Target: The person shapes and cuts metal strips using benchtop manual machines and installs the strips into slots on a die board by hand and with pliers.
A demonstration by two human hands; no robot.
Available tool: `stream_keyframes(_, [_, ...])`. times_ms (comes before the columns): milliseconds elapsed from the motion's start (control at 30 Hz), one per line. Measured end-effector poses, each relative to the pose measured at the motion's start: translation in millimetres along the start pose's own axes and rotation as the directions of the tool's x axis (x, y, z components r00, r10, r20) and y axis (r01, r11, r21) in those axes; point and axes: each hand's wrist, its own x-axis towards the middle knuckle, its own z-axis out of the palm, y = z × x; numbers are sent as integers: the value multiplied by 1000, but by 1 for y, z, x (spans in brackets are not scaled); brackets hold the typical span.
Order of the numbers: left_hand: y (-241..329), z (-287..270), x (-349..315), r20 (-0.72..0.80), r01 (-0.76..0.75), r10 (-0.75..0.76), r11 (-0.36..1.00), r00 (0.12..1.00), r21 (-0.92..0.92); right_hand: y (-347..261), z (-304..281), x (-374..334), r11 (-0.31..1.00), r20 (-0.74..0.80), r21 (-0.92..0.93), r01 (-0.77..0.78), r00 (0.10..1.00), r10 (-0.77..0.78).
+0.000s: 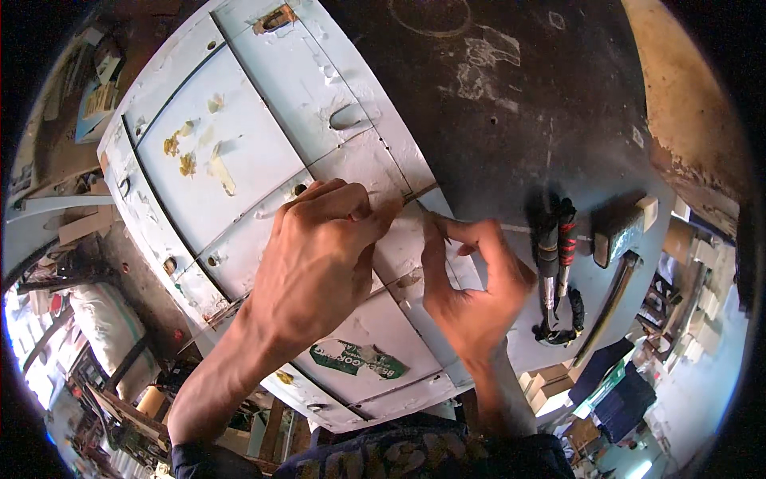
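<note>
A large white panel (239,156) with dark seams, cut-out holes and yellowish patches lies under my hands. My left hand (315,247) is closed above it, fingers curled and fingertips pinched together near the panel's right edge. A short, thin brownish strip (421,192) shows just beyond those fingertips; its other end is hidden. Close by on the right, my right hand (475,291) pinches thumb and forefinger together at the same edge. What lies between its fingertips is too small to make out. A torn green label (359,359) sticks to the panel below my left hand.
To the right, on the dark tabletop (479,104), lie pliers with dark and red grips (558,263), a block-like tool (626,231) and a long narrow bar (608,307). A white sack (112,331) stands at the left among scrap wood.
</note>
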Motion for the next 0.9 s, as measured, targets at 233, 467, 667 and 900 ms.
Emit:
stream_keyframes(233, [3, -3, 0, 13, 8, -9, 1000, 1000, 26, -6, 7, 4, 999, -13, -31, 40, 999, -41])
stream_keyframes(467, [3, -10, -1, 135, 25, -24, 1000, 991, -6, -9, 8, 3, 1000, 9, 5, -9, 1000, 9])
stream_keyframes(667, [5, -8, 2, 174, 22, -33, 998, 984, 66, -8, -2, 11, 994, 23, 105, 30, 999, -33])
stream_keyframes(900, [5, -3, -2, 46, 17, -19, 999, 999, 45, -3, -31, 36, 947, -55, 306, 95, 995, -82])
